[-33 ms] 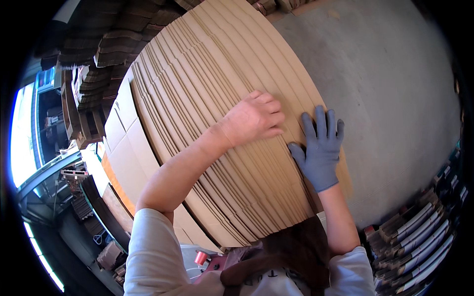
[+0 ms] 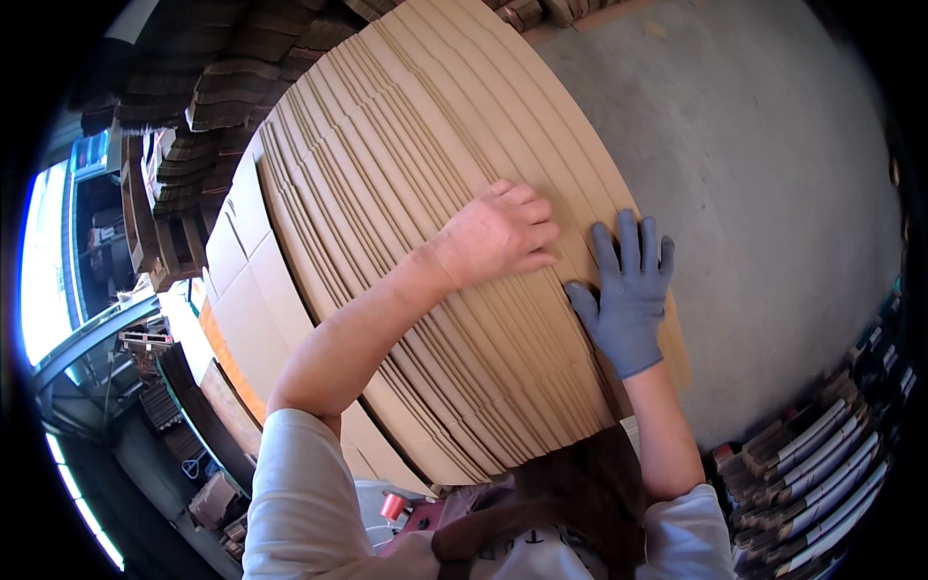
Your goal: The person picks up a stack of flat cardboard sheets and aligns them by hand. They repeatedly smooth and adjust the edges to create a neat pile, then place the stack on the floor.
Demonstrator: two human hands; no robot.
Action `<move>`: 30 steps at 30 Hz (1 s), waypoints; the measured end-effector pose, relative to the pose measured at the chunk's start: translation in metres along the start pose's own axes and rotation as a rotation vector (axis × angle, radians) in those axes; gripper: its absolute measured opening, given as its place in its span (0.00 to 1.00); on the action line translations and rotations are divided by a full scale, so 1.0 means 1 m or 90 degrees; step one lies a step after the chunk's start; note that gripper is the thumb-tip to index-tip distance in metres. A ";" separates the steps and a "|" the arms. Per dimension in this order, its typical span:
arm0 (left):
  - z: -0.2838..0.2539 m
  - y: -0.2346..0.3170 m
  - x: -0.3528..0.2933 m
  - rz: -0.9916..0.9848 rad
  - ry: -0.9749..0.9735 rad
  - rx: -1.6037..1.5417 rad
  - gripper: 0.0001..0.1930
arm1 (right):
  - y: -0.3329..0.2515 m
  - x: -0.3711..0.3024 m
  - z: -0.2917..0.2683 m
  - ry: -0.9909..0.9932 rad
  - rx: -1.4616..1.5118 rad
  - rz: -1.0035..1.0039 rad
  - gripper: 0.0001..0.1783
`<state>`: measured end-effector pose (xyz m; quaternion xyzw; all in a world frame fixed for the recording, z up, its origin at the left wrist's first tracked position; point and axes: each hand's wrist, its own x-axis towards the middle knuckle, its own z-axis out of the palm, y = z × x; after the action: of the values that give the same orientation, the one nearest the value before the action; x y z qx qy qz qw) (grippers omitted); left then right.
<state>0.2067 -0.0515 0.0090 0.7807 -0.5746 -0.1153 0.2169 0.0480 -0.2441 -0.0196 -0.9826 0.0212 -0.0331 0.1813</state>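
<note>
A long row of flat brown cardboard sheets [image 2: 435, 222] spreads in front of me, overlapping with their edges staggered like steps. My left hand [image 2: 498, 232] is bare and rests on the middle of the row. Its fingers are curled in, and their tips are hidden, so I cannot tell whether they pinch a sheet edge. Near the row's right edge my right hand [image 2: 628, 295], in a grey-blue glove, lies flat with fingers spread on the outermost cardboard. A paler, creased cardboard panel [image 2: 253, 253] shows along the left side of the row.
Stacks of cardboard [image 2: 232, 92] and a wooden pallet [image 2: 174, 242] stand at the far left. Grey floor [image 2: 754, 184] stretches along the right. More stacked cardboard [image 2: 812, 483] sits at the lower right. A small red object [image 2: 393, 506] is close to my body.
</note>
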 end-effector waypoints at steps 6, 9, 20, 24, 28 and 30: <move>-0.001 0.000 -0.002 -0.006 -0.009 -0.005 0.14 | 0.002 -0.001 0.002 0.002 0.001 0.000 0.41; 0.000 0.000 -0.001 -0.001 -0.013 -0.003 0.14 | 0.005 -0.002 0.002 0.013 0.004 -0.006 0.41; 0.001 0.002 -0.001 0.000 -0.004 -0.016 0.13 | 0.034 -0.029 -0.029 0.137 0.118 0.126 0.22; 0.000 0.002 0.001 0.010 0.000 -0.006 0.13 | 0.006 -0.067 -0.049 0.041 0.229 0.166 0.12; -0.001 0.002 -0.002 0.006 -0.015 0.014 0.12 | -0.019 -0.068 -0.036 -0.004 0.205 0.169 0.16; -0.003 0.003 -0.003 0.006 -0.007 0.019 0.12 | -0.023 -0.042 -0.035 0.050 0.144 0.122 0.22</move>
<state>0.2045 -0.0491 0.0131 0.7804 -0.5810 -0.1100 0.2030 0.0042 -0.2330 0.0188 -0.9474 0.1179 -0.0565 0.2920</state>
